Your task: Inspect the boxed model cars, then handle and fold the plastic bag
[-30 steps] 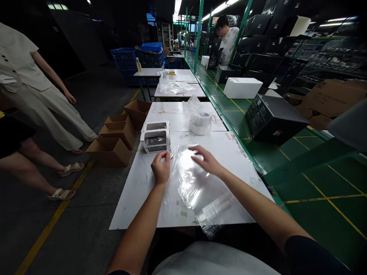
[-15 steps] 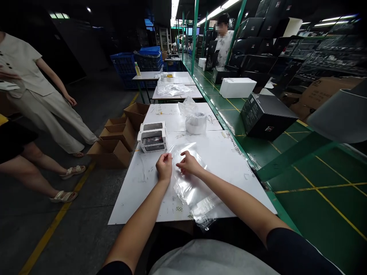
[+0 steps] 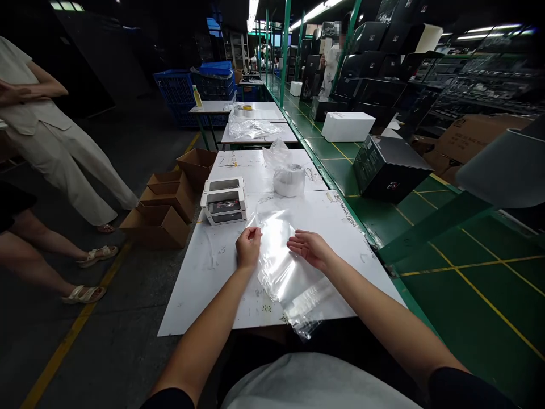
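Clear plastic bags point(image 3: 276, 250) lie in a glossy stack on the white table point(image 3: 196, 295), their lower end hanging past the front edge. My left hand point(image 3: 248, 247) is closed at the left side of the bags, fingertips pinched; what it grips is too small to make out. Over the right side of the bags, my right hand point(image 3: 313, 249) has its fingers stretched out and holds nothing. White boxes with dark windows point(image 3: 224, 200) are stacked behind my left hand. A roll of white material point(image 3: 289, 180) stands farther back, with crumpled clear plastic point(image 3: 277, 154) behind it.
Open cardboard boxes point(image 3: 159, 226) stand on the floor left of the table. Two people are at the left, one in light trousers point(image 3: 85, 165). Right of the table, a black box point(image 3: 389, 169) and a white foam block point(image 3: 348, 126) sit on the green surface.
My right hand has moved right, away from my left hand, and its fingers have straightened. My left hand stays closed. The standing person at the left now has arms folded.
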A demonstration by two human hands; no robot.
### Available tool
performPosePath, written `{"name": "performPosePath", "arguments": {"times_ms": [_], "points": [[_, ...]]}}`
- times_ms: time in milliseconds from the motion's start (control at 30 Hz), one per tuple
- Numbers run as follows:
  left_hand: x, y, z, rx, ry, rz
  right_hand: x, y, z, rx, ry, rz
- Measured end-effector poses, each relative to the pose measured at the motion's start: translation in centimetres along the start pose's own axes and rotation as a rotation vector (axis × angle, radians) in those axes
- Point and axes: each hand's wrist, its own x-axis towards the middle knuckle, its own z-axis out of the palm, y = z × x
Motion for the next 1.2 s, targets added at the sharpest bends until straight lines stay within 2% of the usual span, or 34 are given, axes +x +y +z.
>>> {"name": "performPosePath", "arguments": {"times_ms": [100, 233, 500, 567, 667, 767, 867, 1000, 1100, 1200], "points": [[-0.1, -0.1, 0.1, 0.012, 0.000, 0.006, 0.6, -0.2, 1.3, 0.056, -0.018, 0.082], [-0.1, 0.0, 0.0, 0.044, 0.002, 0.027, 1.5, -0.3, 3.3, -0.022, -0.042, 0.098], [-0.1, 0.1, -0.3, 0.050, -0.006, 0.036, 2.8, 0.7, 5.0, -0.748, -0.062, -0.185], [0.0, 0.3, -0.5, 0.014, -0.003, 0.028, 3.0, 0.9, 5.0, -0.806, -0.073, -0.217], [0.4, 1.1, -1.0, -0.054, 0.013, 0.008, 3.1, 0.4, 4.4, -0.760, -0.132, -0.186], [1.1, 2.0, -2.0, -0.102, 0.041, -0.024, 3.4, -0.9, 2.9, -0.715, -0.156, -0.156], [2.0, 2.5, -3.7, -0.053, 0.041, -0.061, 3.9, -2.3, 1.0, -0.762, -0.201, -0.126], [3.0, 3.4, -7.3, 0.228, -0.053, -0.037, 4.8, -3.4, -1.1, -0.944, -0.320, -0.108], [3.1, 4.3, -10.4, 0.662, -0.162, 0.012, 5.1, -3.4, -1.7, -1.127, -0.331, -0.142], [3.2, 4.7, -12.5, 1.090, -0.342, -0.008, 5.2, -3.1, -1.4, -1.322, -0.300, -0.228]]}}
